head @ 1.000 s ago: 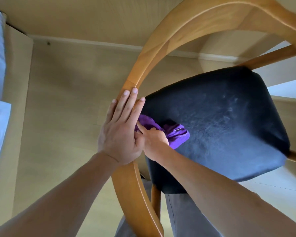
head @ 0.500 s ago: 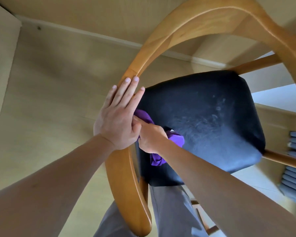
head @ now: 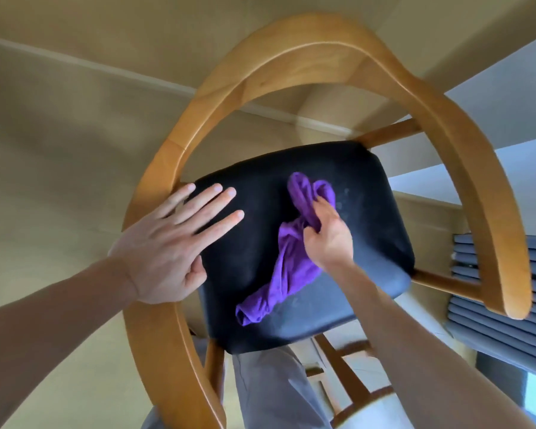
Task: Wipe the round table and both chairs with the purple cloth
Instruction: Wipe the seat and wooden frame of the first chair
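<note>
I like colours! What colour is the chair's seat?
Black. The seat shows best in the head view, inside the light brown wooden frame.

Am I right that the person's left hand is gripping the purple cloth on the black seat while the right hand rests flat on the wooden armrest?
Not quite: the hands are swapped. In the head view the right hand grips the purple cloth on the black seat, while the left hand rests flat, fingers straight, on the wooden armrest and over the seat's edge.
</note>
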Tool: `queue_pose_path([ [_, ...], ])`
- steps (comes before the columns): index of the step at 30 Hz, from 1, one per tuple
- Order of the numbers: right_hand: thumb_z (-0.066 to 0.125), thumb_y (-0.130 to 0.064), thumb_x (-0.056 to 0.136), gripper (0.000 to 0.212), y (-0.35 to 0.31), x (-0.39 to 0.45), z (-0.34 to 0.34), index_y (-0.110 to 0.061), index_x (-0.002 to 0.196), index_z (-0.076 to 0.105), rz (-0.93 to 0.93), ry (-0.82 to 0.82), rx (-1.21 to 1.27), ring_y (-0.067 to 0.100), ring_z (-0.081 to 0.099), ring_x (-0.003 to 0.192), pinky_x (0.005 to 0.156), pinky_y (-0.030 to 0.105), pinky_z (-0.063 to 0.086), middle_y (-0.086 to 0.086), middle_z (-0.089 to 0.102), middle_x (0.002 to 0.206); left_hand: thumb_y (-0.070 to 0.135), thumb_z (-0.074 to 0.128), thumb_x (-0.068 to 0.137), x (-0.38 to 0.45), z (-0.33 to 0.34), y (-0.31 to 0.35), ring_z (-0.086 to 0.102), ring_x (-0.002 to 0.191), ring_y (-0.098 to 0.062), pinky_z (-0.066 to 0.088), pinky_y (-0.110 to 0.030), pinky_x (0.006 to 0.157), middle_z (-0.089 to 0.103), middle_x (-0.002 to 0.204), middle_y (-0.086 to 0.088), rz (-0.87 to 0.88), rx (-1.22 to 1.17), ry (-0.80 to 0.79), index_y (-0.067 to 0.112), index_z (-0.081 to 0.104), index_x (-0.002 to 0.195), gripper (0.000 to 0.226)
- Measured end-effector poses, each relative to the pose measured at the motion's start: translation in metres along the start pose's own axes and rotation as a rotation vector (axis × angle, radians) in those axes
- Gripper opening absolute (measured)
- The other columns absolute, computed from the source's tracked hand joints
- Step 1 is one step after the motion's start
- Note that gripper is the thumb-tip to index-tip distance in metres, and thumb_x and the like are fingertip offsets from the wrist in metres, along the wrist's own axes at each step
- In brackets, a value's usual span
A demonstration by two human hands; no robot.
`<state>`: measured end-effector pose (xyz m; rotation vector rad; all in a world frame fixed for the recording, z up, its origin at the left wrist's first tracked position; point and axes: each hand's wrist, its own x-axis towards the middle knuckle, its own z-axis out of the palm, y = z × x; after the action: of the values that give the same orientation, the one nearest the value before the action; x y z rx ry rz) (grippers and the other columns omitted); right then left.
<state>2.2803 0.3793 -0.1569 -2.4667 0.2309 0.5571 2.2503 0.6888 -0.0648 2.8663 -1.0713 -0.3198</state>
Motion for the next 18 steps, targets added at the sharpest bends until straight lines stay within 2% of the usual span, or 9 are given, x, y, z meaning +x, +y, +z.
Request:
queue_pose_path([
  [1,0.057,-0.016,0.085,0.065,0.013,0.019,-0.014,-0.023,0.149,0.047,0.102,0.086,-0.011,0.019,0.041,0.144,0.108,0.026,0.033,-0.008,0.035,0.163,0.020,0.046,0.077,0.000,0.000,0.001,0.014,0.158,-0.030,0.021,-0.057,0.124,0.014,0.171,-0.015,-0.009,-0.002,-0.006,0.013,0.026,0.162,0.088],
  [2,0.056,-0.017,0.087,0.069,0.025,0.035,-0.026,-0.025,0.153,0.040,0.208,0.104,-0.040,0.021,0.039,0.145,0.107,0.029,0.035,-0.011,0.025,0.167,0.020,0.046,0.077,-0.001,0.000,0.001,0.015,0.158,-0.031,0.022,-0.058,0.123,0.015,0.170,-0.014,-0.015,-0.005,-0.011,0.012,0.027,0.162,0.087],
  [5,0.052,-0.021,0.089,0.078,0.044,0.053,-0.031,-0.031,0.160,0.022,0.399,-0.054,-0.175,0.032,0.042,0.143,0.104,0.040,0.043,-0.012,0.003,0.171,0.020,0.043,0.079,0.000,-0.001,0.001,0.020,0.157,-0.031,0.025,-0.058,0.122,0.019,0.170,-0.015,-0.015,-0.015,-0.002,0.011,0.030,0.161,0.084],
  [9,0.052,-0.019,0.085,0.079,0.031,-0.008,0.022,-0.031,0.158,0.023,0.371,-0.129,-0.211,0.035,0.055,0.129,0.095,0.041,0.048,-0.011,0.000,0.170,0.019,0.039,0.080,0.000,-0.002,0.001,0.023,0.156,-0.032,0.025,-0.058,0.122,0.021,0.169,-0.014,-0.012,-0.021,-0.018,0.011,0.030,0.161,0.082],
  [12,0.050,-0.021,0.081,0.075,0.019,-0.070,0.054,-0.034,0.152,0.030,0.256,-0.329,-0.273,0.036,0.062,0.117,0.088,0.041,0.050,-0.015,0.000,0.169,0.021,0.035,0.082,-0.001,-0.003,0.001,0.023,0.156,-0.031,0.025,-0.058,0.122,0.022,0.169,-0.014,-0.019,-0.023,-0.043,0.012,0.030,0.161,0.080],
  [13,0.048,-0.022,0.080,0.071,0.020,-0.082,0.054,-0.036,0.148,0.035,0.212,-0.371,-0.287,0.037,0.064,0.113,0.086,0.041,0.051,-0.016,0.006,0.169,0.022,0.035,0.082,0.000,-0.002,0.001,0.023,0.156,-0.031,0.026,-0.058,0.122,0.022,0.169,-0.014,-0.025,-0.028,-0.055,0.012,0.030,0.161,0.080],
  [15,0.045,-0.027,0.077,0.064,0.019,-0.084,0.040,-0.037,0.139,0.050,0.154,-0.329,-0.244,0.034,0.064,0.113,0.090,0.039,0.051,-0.013,0.037,0.160,0.022,0.037,0.081,-0.001,-0.002,0.001,0.023,0.156,-0.031,0.026,-0.058,0.122,0.022,0.169,-0.014,-0.035,-0.033,-0.075,0.012,0.030,0.161,0.081],
  [16,0.044,-0.029,0.075,0.061,0.016,-0.076,0.030,-0.035,0.133,0.059,0.159,-0.237,-0.171,0.032,0.064,0.114,0.093,0.038,0.051,-0.008,0.055,0.147,0.022,0.038,0.081,-0.001,-0.002,0.001,0.024,0.156,-0.031,0.026,-0.057,0.122,0.022,0.169,-0.014,-0.037,-0.033,-0.082,0.012,0.030,0.161,0.081],
  [18,0.043,-0.029,0.071,0.058,0.007,-0.045,0.009,-0.030,0.123,0.070,0.234,0.019,0.045,0.029,0.065,0.114,0.096,0.033,0.050,0.000,0.071,0.125,0.022,0.042,0.080,-0.002,-0.003,0.001,0.025,0.155,-0.031,0.026,-0.057,0.122,0.024,0.169,-0.013,-0.042,-0.032,-0.094,0.011,0.030,0.161,0.082],
])
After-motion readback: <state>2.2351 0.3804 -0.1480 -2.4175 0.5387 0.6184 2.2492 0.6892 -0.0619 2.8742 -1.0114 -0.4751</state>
